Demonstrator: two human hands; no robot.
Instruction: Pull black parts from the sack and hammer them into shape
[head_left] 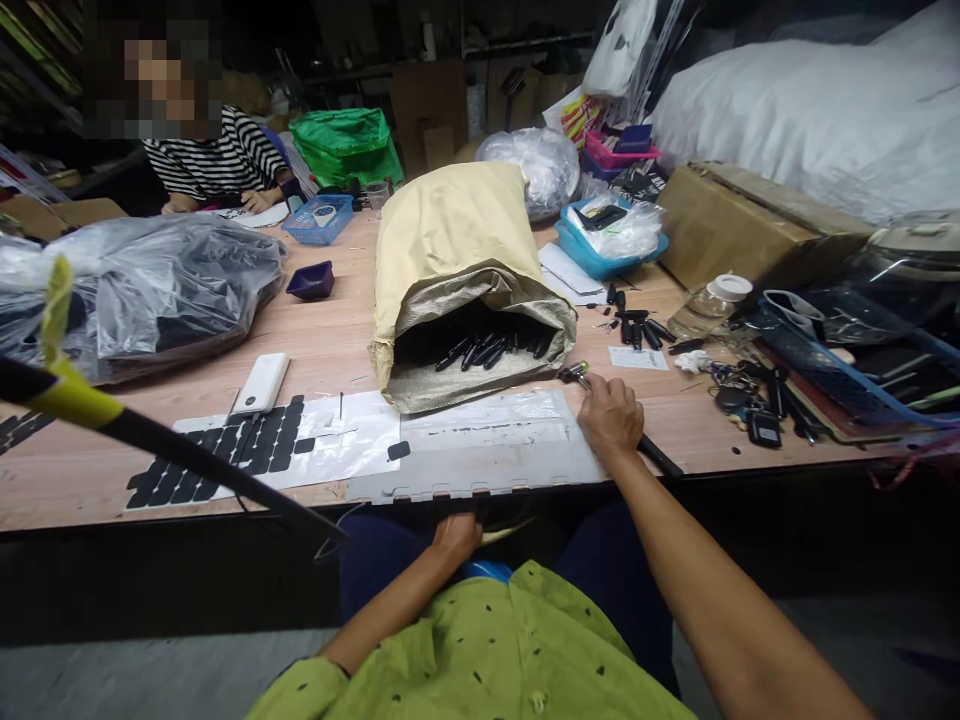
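My right hand (pixel 611 415) rests at the table's front edge, closed around what looks like a hammer (pixel 660 456). The tool's metal head shows beyond the fingers, its black handle towards me. My left hand (pixel 456 537) is low over my lap, just under the table edge; its fingers are mostly hidden. Between and beyond the hands lies a beige sack (pixel 457 220), its mouth open towards me, with several glossy black pen-like pieces (pixel 487 350) inside. A pale plastic sheet (pixel 495 440) lies in front of the sack.
Left of the sack are a sheet of black stickers (pixel 262 440), a white power bank (pixel 262 383) and a filled plastic bag (pixel 172 290). A jar (pixel 709 308), keys and a blue basket (pixel 885 370) stand right. A yellow-black pole (pixel 187 455) crosses the left foreground. Another person sits opposite.
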